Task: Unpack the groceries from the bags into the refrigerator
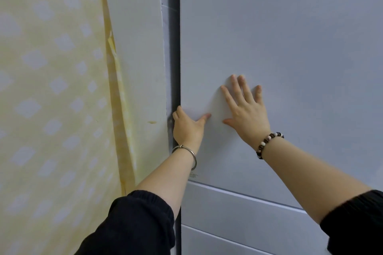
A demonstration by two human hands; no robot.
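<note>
The pale grey refrigerator door (290, 37) fills the right of the head view and looks closed. My left hand (187, 127) is at the door's left edge: its fingers curl round the edge into the dark gap, its thumb lies on the door's face. My right hand (245, 107) lies flat on the door with straight, spread fingers. No bags or groceries are in view.
A cream wall with peeling yellow patterned wallpaper (51, 99) stands close on the left of the refrigerator. Below the upper door run the fronts of lower drawers or doors (238, 213). A dark narrow gap (175, 58) separates door and wall.
</note>
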